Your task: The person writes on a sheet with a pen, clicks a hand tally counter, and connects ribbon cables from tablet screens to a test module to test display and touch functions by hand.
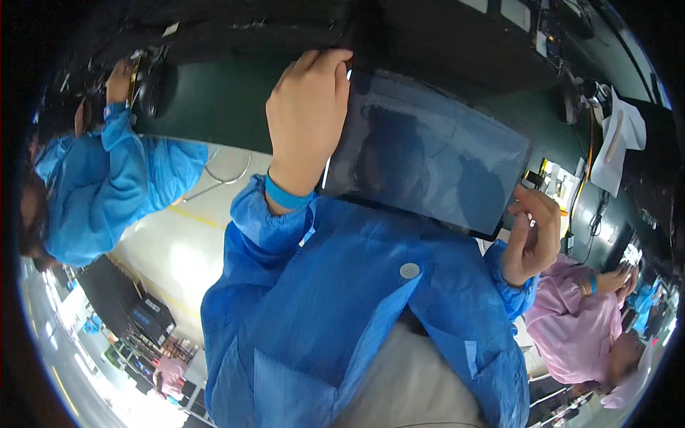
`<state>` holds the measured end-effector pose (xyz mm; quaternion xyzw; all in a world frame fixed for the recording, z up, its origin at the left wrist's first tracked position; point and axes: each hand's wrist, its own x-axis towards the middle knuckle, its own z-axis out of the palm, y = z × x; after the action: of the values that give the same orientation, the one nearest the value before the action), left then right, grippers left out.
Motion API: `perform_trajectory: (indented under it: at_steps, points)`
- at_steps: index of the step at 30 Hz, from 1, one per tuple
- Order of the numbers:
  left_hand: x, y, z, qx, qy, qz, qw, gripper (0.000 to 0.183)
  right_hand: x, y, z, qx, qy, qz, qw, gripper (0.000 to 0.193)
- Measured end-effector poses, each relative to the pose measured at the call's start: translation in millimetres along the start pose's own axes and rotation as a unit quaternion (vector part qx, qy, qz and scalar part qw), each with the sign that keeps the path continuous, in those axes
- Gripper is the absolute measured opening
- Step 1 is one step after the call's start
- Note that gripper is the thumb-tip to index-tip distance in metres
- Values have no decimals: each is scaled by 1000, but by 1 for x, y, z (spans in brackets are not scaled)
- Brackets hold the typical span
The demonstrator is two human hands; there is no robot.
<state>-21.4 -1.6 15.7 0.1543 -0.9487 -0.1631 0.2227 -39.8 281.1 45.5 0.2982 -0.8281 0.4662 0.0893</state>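
Observation:
A flat, glossy dark screen panel (435,153) lies tilted in front of my blue smock, reflections showing on its face. My left hand (308,107) is at its left edge, with the fingers bent together near the far left corner; the fingertips are partly hidden. A blue band circles that wrist. At the panel's right edge, close to the near corner, my right hand (535,232) has its fingers curled and its thumb and fingertips against the rim.
A dark green bench (214,100) runs along the far side. To the right are a white cloth or sheet (619,143) and cables (598,221). A co-worker in blue (107,192) is at the left, another in pink (578,314) at the right.

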Motion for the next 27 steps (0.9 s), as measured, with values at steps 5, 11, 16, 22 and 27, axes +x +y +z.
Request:
perform_trajectory:
  at_steps: [5,11,16,22,27]
  points:
    - [9,2,0,15,-8,35,999,14,11,-5,2,-24,-14,43,999,26]
    - [11,4,-7,10,-11,20,1000,6,19,-2,8,-35,-35,42,998,27]
    - [4,18,-47,-248,-121,119,954,8,33,0,21,-178,2,49,983,28]
    - [-11,-8,-65,-373,-204,130,896,17,24,22,25,-305,-10,-29,952,15]
    - [-22,26,-71,-496,-37,25,867,23,14,12,21,-296,-33,-11,954,12]
